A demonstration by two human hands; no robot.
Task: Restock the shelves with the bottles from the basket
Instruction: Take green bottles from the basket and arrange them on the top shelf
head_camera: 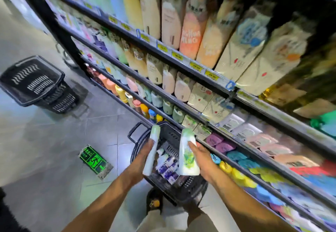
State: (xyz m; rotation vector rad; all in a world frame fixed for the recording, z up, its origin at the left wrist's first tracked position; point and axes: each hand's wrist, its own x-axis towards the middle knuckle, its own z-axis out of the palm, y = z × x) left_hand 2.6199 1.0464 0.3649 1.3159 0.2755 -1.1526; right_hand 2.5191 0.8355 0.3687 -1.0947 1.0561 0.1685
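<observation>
My left hand (141,160) grips a white bottle with a pale green cap (153,146), seen edge-on. My right hand (201,159) holds a second white bottle with a green leaf label (187,155), its face turned toward me. Both bottles hang just above a dark basket (138,131) on the floor in front of my feet. Inside it lie several white and purple packs (168,168). The shelves (181,62) run diagonally on the right, packed with bottles and refill pouches. The picture is blurred by motion.
A second black basket (36,84) stands tilted on the grey tiled floor at the left, with no goods visible in it. A green exit sign (94,159) is set in the floor near my basket. My shoe (154,202) shows below the basket.
</observation>
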